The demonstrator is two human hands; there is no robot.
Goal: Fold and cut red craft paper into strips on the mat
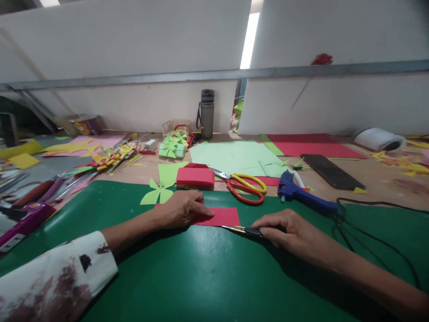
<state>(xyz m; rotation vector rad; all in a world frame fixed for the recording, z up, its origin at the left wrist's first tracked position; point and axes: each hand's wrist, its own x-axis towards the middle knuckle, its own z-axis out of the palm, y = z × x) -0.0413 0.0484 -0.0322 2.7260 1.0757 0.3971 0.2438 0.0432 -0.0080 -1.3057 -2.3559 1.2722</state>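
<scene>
- Fingers of left hand [182, 209] are lying flat, outstretched, on red paper strip [223, 217]
- right hand [288, 230] is gripping a thin blade [241, 230] (tip touching the strip's near edge)

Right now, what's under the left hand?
A red paper strip flat on the green mat, pinned by the left hand, which hides its left part. The right hand's cutter is at its edge.

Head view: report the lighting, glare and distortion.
Head view: the white ceiling strip light is blown out; pale glare streaks the green cutting mat; the grey metal rail bows from wide-angle distortion; the right hand, gripping a thin metal blade, casts a soft shadow; the patterned sleeve is blurred.
</scene>
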